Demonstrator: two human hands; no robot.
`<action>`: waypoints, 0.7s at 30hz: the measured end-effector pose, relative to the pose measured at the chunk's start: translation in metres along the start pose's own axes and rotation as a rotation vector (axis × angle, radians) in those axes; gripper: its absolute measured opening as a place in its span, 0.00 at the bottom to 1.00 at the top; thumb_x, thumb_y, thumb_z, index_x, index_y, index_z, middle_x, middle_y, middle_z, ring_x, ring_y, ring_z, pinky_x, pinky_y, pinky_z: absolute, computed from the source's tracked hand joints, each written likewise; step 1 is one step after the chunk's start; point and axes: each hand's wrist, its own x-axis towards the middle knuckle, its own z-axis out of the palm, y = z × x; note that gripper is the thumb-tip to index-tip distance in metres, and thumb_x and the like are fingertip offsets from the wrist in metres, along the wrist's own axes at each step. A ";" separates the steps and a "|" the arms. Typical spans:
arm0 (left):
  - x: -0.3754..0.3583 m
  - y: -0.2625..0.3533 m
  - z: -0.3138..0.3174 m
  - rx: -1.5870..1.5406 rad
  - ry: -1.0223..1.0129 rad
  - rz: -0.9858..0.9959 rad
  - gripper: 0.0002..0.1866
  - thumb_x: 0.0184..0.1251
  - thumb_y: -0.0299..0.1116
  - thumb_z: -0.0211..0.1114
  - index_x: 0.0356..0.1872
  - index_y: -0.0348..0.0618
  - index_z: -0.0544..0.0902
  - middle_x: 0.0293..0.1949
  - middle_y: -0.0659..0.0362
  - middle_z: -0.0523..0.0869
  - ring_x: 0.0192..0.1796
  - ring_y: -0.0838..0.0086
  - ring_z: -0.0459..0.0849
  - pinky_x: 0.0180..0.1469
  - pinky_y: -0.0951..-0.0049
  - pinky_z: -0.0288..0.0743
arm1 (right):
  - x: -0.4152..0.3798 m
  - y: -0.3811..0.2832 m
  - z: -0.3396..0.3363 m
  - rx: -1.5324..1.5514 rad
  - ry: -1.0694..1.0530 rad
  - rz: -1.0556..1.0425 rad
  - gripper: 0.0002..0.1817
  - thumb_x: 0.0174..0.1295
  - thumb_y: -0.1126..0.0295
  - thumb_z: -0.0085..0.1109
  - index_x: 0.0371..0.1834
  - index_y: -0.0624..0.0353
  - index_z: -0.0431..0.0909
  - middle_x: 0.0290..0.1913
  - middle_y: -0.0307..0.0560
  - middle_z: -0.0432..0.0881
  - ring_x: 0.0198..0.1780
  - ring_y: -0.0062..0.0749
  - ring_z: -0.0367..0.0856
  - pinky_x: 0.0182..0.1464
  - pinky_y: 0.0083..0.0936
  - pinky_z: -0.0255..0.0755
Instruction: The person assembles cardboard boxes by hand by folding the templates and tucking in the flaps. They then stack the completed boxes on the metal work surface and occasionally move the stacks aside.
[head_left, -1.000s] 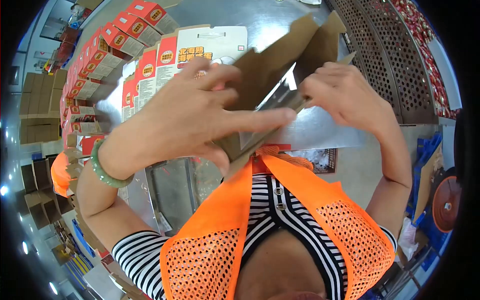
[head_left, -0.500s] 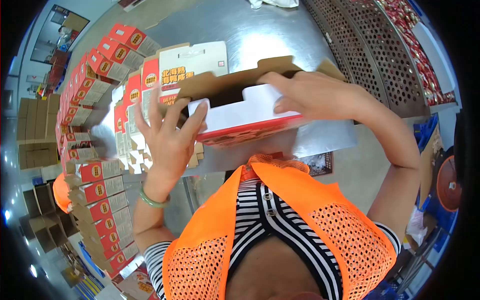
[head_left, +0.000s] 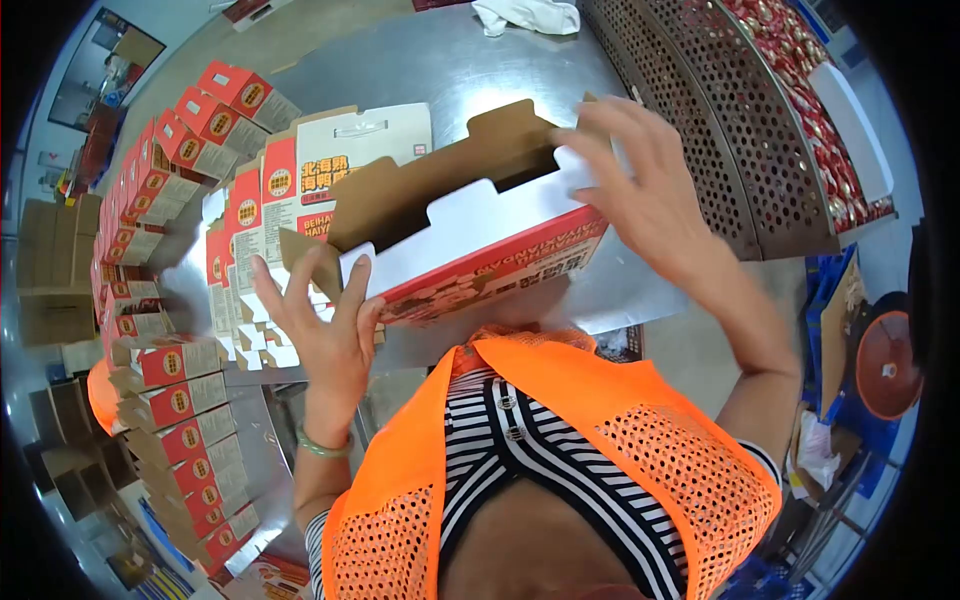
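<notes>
The left hand (head_left: 330, 320) grasps one end of a carton (head_left: 500, 262), two fingers spread past the corner. The carton, its top flaps up, lies between the hands. The right hand (head_left: 640, 175) is at its other end, fingers bent; whether it grips cannot be told. Beyond the left hand, flat cartons (head_left: 280, 180) overlap on the surface (head_left: 400, 60); beyond the right stands a perforated panel (head_left: 690, 110).

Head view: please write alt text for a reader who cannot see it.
A person's left hand holds the left end of an open red and white carton over a metal table; the right hand is at its right end. Flat cartons lie behind; standing cartons line the left.
</notes>
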 end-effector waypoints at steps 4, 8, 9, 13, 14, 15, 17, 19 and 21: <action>-0.011 0.019 0.026 -0.404 0.270 -0.259 0.11 0.69 0.22 0.65 0.49 0.40 0.89 0.67 0.43 0.67 0.70 0.53 0.70 0.67 0.58 0.72 | -0.031 -0.014 0.015 0.993 0.200 0.889 0.32 0.58 0.73 0.72 0.67 0.61 0.72 0.58 0.55 0.78 0.53 0.49 0.83 0.52 0.35 0.80; 0.000 0.021 0.007 -0.556 0.206 -0.296 0.01 0.60 0.19 0.69 0.30 0.33 0.85 0.45 0.50 0.87 0.45 0.66 0.85 0.48 0.70 0.78 | -0.037 -0.014 0.012 0.695 0.168 0.656 0.17 0.60 0.74 0.70 0.52 0.66 0.81 0.52 0.54 0.81 0.48 0.40 0.83 0.52 0.32 0.77; 0.000 0.022 0.003 -0.627 0.118 -0.275 0.02 0.60 0.20 0.70 0.30 0.33 0.85 0.45 0.50 0.87 0.44 0.66 0.85 0.47 0.70 0.78 | -0.040 -0.008 0.012 0.742 0.164 0.531 0.15 0.61 0.74 0.68 0.50 0.65 0.81 0.52 0.53 0.81 0.49 0.39 0.82 0.53 0.32 0.76; 0.012 0.030 0.003 -0.661 0.042 -0.250 0.06 0.55 0.19 0.73 0.28 0.34 0.82 0.47 0.48 0.87 0.43 0.62 0.85 0.45 0.71 0.79 | -0.038 -0.001 0.012 0.945 0.112 0.513 0.12 0.62 0.75 0.64 0.47 0.61 0.76 0.54 0.47 0.78 0.53 0.35 0.80 0.55 0.32 0.74; 0.014 0.033 0.005 -0.617 0.111 -0.246 0.07 0.55 0.18 0.72 0.27 0.33 0.80 0.48 0.48 0.87 0.45 0.63 0.85 0.47 0.72 0.78 | -0.034 -0.006 0.010 0.961 0.069 0.645 0.13 0.62 0.76 0.64 0.48 0.60 0.74 0.55 0.46 0.77 0.52 0.35 0.79 0.55 0.32 0.74; 0.012 0.031 0.006 -0.583 0.098 -0.271 0.10 0.54 0.20 0.74 0.26 0.35 0.78 0.51 0.48 0.84 0.51 0.59 0.84 0.54 0.70 0.76 | -0.032 -0.007 0.008 0.841 0.005 0.583 0.18 0.60 0.77 0.63 0.50 0.57 0.68 0.54 0.47 0.74 0.47 0.41 0.82 0.47 0.35 0.77; 0.010 0.040 0.001 -0.485 0.124 -0.311 0.10 0.53 0.21 0.75 0.26 0.36 0.79 0.52 0.49 0.82 0.54 0.57 0.82 0.57 0.68 0.75 | -0.029 -0.013 0.002 0.724 -0.128 0.666 0.19 0.59 0.77 0.64 0.50 0.57 0.67 0.53 0.48 0.72 0.46 0.42 0.81 0.46 0.34 0.75; 0.007 0.047 0.002 -0.415 0.209 -0.382 0.12 0.53 0.26 0.79 0.26 0.41 0.80 0.48 0.48 0.82 0.49 0.55 0.82 0.53 0.56 0.78 | -0.026 -0.014 -0.001 0.583 -0.298 0.724 0.22 0.59 0.77 0.65 0.52 0.57 0.64 0.49 0.50 0.69 0.41 0.48 0.77 0.41 0.37 0.72; -0.002 0.049 0.016 -0.529 0.294 -0.450 0.11 0.53 0.25 0.79 0.26 0.41 0.81 0.48 0.48 0.82 0.50 0.54 0.83 0.54 0.57 0.79 | -0.030 -0.019 0.005 0.520 -0.213 0.686 0.22 0.57 0.77 0.65 0.52 0.57 0.65 0.50 0.50 0.70 0.40 0.51 0.79 0.39 0.41 0.74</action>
